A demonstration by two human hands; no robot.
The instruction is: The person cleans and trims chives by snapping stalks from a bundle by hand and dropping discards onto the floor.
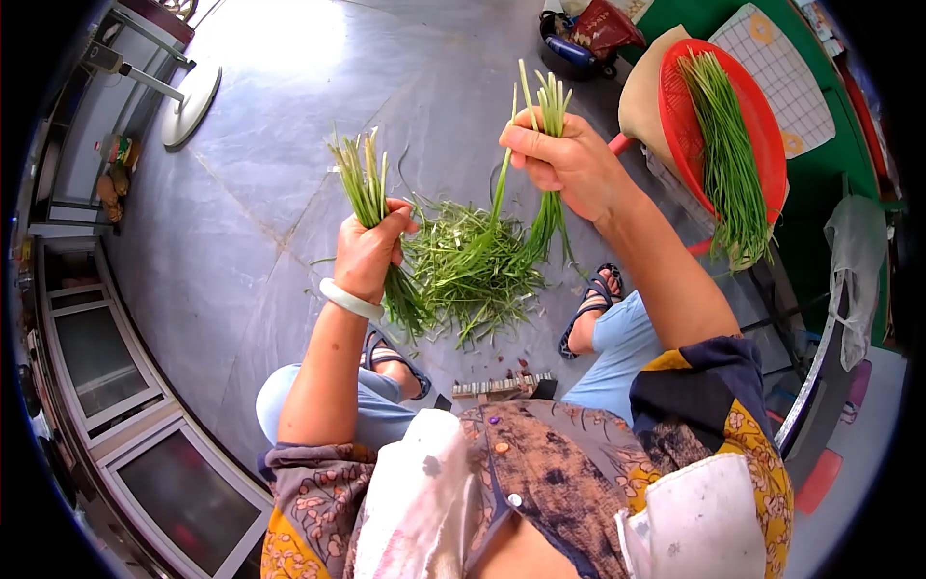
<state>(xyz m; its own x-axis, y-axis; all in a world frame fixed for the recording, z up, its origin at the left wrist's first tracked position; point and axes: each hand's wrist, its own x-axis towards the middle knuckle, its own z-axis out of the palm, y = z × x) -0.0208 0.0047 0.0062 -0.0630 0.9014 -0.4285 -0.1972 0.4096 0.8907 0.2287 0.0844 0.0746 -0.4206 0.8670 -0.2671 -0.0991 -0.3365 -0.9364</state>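
My left hand [367, 253] is closed round a thick bunch of garlic chives [359, 188], pale cut ends up and green leaves hanging below. Raised higher to the right, my right hand [569, 159] grips a thinner bunch of chives [550, 224]. One or two stalks stand apart from that bunch, pinched near the thumb and forefinger. On the floor between my feet, under both hands, lies a loose heap of green leaves and trimmings [477, 280]. A white bangle [350, 299] circles my left wrist.
A red colander [675, 125] at the right holds a long bundle of chives [725, 159]. Behind it is a green table [820, 106]. A dark pot [569, 60] stands at the back. Glass-fronted cabinets [106, 362] line the left, with a white round stand base [193, 104] beyond.
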